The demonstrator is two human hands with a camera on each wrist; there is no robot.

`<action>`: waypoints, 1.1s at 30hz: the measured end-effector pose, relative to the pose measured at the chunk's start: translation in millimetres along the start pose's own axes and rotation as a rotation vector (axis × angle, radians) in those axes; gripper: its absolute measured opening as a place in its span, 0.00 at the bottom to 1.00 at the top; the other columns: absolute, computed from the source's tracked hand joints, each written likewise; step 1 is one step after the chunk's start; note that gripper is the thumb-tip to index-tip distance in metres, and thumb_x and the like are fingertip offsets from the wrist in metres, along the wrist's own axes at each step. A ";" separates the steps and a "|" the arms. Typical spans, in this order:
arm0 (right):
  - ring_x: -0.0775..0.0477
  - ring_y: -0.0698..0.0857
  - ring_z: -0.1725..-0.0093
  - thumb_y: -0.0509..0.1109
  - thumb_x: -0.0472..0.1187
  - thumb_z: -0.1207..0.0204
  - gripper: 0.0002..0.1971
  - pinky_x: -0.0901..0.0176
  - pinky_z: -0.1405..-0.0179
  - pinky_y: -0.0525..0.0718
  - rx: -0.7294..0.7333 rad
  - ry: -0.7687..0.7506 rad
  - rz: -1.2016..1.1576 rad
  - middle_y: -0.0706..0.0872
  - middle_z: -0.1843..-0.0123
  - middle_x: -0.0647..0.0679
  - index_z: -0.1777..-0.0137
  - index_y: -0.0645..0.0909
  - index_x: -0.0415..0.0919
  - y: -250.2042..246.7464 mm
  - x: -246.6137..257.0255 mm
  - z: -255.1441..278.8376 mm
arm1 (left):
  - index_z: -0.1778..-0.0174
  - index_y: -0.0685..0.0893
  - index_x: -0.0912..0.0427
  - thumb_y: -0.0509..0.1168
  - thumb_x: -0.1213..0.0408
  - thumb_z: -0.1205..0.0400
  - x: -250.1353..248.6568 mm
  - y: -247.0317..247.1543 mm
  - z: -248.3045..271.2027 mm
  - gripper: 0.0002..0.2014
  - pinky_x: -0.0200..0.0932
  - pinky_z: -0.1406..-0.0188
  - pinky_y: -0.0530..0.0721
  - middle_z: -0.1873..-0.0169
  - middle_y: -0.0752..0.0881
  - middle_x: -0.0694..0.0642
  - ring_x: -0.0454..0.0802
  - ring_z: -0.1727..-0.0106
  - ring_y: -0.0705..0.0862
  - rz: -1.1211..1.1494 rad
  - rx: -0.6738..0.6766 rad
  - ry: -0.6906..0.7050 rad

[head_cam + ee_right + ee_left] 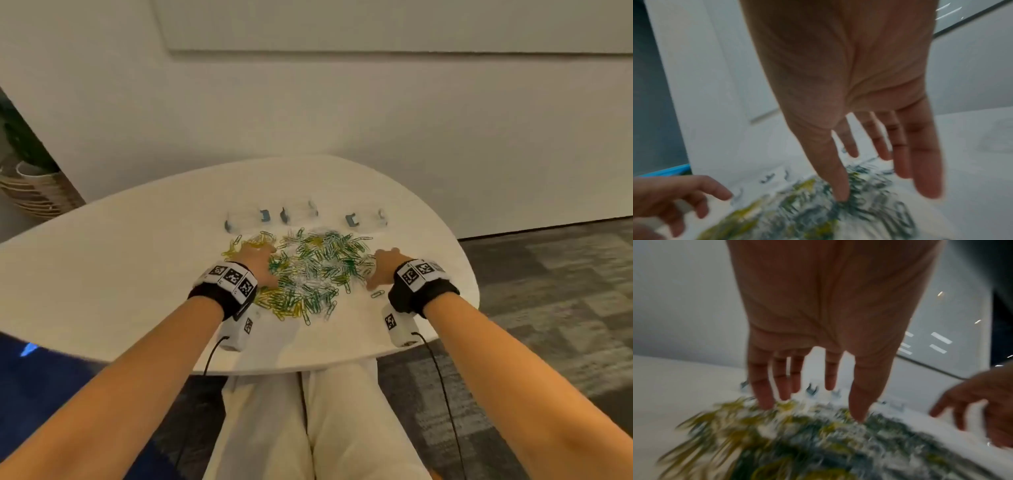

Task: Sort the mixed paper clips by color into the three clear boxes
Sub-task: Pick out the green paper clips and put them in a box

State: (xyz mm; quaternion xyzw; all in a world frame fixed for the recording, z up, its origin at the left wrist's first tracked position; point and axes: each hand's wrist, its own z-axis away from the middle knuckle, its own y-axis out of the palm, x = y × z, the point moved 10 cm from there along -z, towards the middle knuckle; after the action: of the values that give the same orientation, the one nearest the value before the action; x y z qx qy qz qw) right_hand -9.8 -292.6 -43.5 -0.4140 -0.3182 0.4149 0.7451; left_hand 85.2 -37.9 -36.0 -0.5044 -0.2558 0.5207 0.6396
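Sorting not started, by the look of it. Paper clips (308, 270) lie in one mixed pile mid-bench (102, 274); three clear boxes (301, 214) along far edge look empty. Left hand (258, 263) and right hand (383, 269) flank the pile, fingers (764, 392) spread, holding nothing.

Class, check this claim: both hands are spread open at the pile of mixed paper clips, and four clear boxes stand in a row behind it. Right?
Not quite: the head view shows three clear boxes, not four. The rest holds: left hand and right hand are open at the pile.
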 end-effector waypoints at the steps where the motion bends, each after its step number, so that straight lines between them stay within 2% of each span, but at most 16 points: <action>1: 0.32 0.77 0.33 0.81 0.56 0.37 0.43 0.40 0.34 0.78 0.013 0.033 0.051 0.68 0.26 0.37 0.26 0.67 0.40 3.9 -6.7 -2.3 | 0.20 0.57 0.44 0.75 0.48 0.30 7.7 5.5 -1.0 0.45 0.56 0.31 0.75 0.21 0.56 0.65 0.67 0.26 0.69 -0.019 0.029 -0.047; 4: 0.34 0.76 0.32 0.78 0.54 0.31 0.42 0.48 0.33 0.78 0.086 0.068 0.043 0.66 0.26 0.36 0.24 0.64 0.35 19.3 -12.7 -9.0 | 0.20 0.53 0.40 0.78 0.46 0.35 17.7 27.4 -11.6 0.52 0.62 0.31 0.75 0.20 0.51 0.64 0.70 0.25 0.66 -0.025 0.099 -0.085; 7: 0.36 0.86 0.46 0.82 0.50 0.35 0.45 0.53 0.47 0.86 0.058 -0.003 -0.142 0.58 0.24 0.34 0.23 0.62 0.37 20.4 11.3 -22.4 | 0.20 0.53 0.39 0.79 0.42 0.37 8.0 36.8 -23.7 0.54 0.61 0.30 0.73 0.22 0.55 0.64 0.70 0.25 0.65 -0.014 0.081 -0.052; 8: 0.36 0.86 0.46 0.82 0.51 0.36 0.47 0.53 0.47 0.86 0.039 -0.035 -0.143 0.56 0.22 0.34 0.22 0.61 0.39 21.1 18.8 -32.4 | 0.20 0.54 0.38 0.79 0.41 0.38 4.8 36.2 -28.7 0.54 0.61 0.30 0.73 0.23 0.56 0.64 0.70 0.25 0.66 -0.030 0.061 -0.042; 11: 0.32 0.78 0.32 0.83 0.53 0.37 0.52 0.48 0.32 0.78 0.078 -0.167 -0.147 0.51 0.19 0.34 0.17 0.56 0.47 26.9 55.7 -37.6 | 0.21 0.54 0.36 0.78 0.40 0.38 -3.0 39.8 -35.1 0.53 0.63 0.30 0.72 0.24 0.59 0.63 0.70 0.26 0.66 -0.049 0.075 -0.014; 13: 0.30 0.74 0.28 0.82 0.54 0.36 0.50 0.46 0.28 0.75 0.063 -0.227 -0.154 0.50 0.18 0.34 0.18 0.58 0.50 29.4 76.5 -41.2 | 0.22 0.57 0.36 0.79 0.41 0.39 -6.3 41.4 -38.4 0.52 0.64 0.29 0.71 0.24 0.59 0.62 0.70 0.26 0.66 -0.023 0.077 0.004; 15: 0.30 0.78 0.33 0.82 0.51 0.35 0.43 0.42 0.35 0.82 0.064 -0.275 -0.185 0.55 0.21 0.35 0.22 0.66 0.51 33.7 94.5 -42.2 | 0.25 0.63 0.38 0.80 0.43 0.39 -6.5 41.2 -39.9 0.48 0.63 0.29 0.71 0.26 0.61 0.61 0.69 0.27 0.68 0.039 0.074 0.020; 17: 0.34 0.84 0.45 0.80 0.45 0.31 0.31 0.46 0.49 0.89 0.035 -0.342 -0.229 0.65 0.28 0.37 0.29 0.74 0.47 30.9 112.2 -37.0 | 0.29 0.70 0.42 0.79 0.46 0.35 -4.6 37.6 -39.3 0.39 0.59 0.30 0.73 0.30 0.65 0.60 0.66 0.30 0.71 0.122 0.029 0.043; 18: 0.35 0.86 0.51 0.78 0.42 0.29 0.25 0.49 0.54 0.89 0.005 -0.374 -0.242 0.69 0.32 0.37 0.32 0.76 0.44 27.6 118.6 -34.1 | 0.31 0.72 0.44 0.77 0.48 0.32 -3.5 35.4 -37.3 0.34 0.57 0.30 0.73 0.32 0.67 0.60 0.64 0.32 0.72 0.167 -0.006 0.060; 20: 0.39 0.86 0.58 0.73 0.36 0.25 0.14 0.50 0.57 0.88 -0.072 -0.390 -0.287 0.81 0.38 0.36 0.39 0.81 0.39 17.6 120.7 -31.9 | 0.33 0.76 0.47 0.73 0.53 0.26 0.2 32.7 -32.1 0.25 0.51 0.31 0.73 0.35 0.70 0.60 0.61 0.34 0.74 0.241 -0.088 0.096; 21: 0.41 0.85 0.58 0.71 0.34 0.23 0.10 0.52 0.57 0.86 -0.123 -0.372 -0.315 0.85 0.41 0.37 0.42 0.83 0.38 10.7 115.7 -33.1 | 0.34 0.77 0.49 0.71 0.55 0.23 1.0 32.1 -30.2 0.21 0.49 0.32 0.72 0.35 0.71 0.59 0.60 0.34 0.74 0.272 -0.117 0.115; 23: 0.42 0.85 0.51 0.66 0.34 0.21 0.10 0.59 0.54 0.80 -0.194 -0.317 -0.396 0.87 0.41 0.39 0.44 0.85 0.39 2.6 103.5 -33.0 | 0.34 0.78 0.50 0.65 0.59 0.18 5.5 33.1 -24.6 0.16 0.48 0.31 0.70 0.33 0.70 0.60 0.59 0.33 0.73 0.356 -0.131 0.147; 26: 0.42 0.84 0.40 0.64 0.33 0.21 0.14 0.58 0.43 0.79 -0.227 -0.288 -0.416 0.85 0.36 0.42 0.39 0.85 0.41 -2.4 96.7 -27.3 | 0.31 0.76 0.52 0.57 0.62 0.14 9.6 33.0 -22.8 0.15 0.48 0.29 0.68 0.28 0.69 0.61 0.57 0.30 0.73 0.448 -0.094 0.194; 29: 0.44 0.82 0.35 0.68 0.32 0.24 0.17 0.60 0.40 0.77 -0.247 -0.326 -0.305 0.82 0.31 0.44 0.36 0.83 0.44 -1.3 111.3 -18.7 | 0.32 0.76 0.52 0.54 0.67 0.13 19.8 29.7 -24.9 0.15 0.47 0.31 0.72 0.25 0.70 0.56 0.55 0.29 0.74 0.599 -0.112 0.212; 31: 0.44 0.80 0.34 0.74 0.39 0.27 0.21 0.60 0.38 0.76 -0.177 -0.369 -0.268 0.80 0.31 0.43 0.32 0.81 0.45 12.4 127.6 -15.7 | 0.37 0.78 0.51 0.53 0.71 0.13 27.6 30.5 -27.0 0.15 0.46 0.33 0.75 0.26 0.72 0.57 0.51 0.33 0.77 0.789 -0.143 0.209; 33: 0.40 0.76 0.31 0.79 0.47 0.30 0.28 0.53 0.31 0.74 -0.101 -0.358 -0.219 0.72 0.27 0.41 0.29 0.78 0.47 29.3 138.5 -17.9 | 0.41 0.78 0.52 0.52 0.75 0.14 31.0 33.2 -27.4 0.15 0.45 0.33 0.76 0.28 0.73 0.58 0.49 0.34 0.77 0.964 -0.142 0.211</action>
State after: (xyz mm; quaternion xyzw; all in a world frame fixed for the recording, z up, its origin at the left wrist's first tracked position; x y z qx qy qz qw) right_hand 57.2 -167.6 -59.4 -0.3335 -0.5090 0.3820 0.6955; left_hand 105.2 -21.3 -82.3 -0.6575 0.0375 0.6845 0.3126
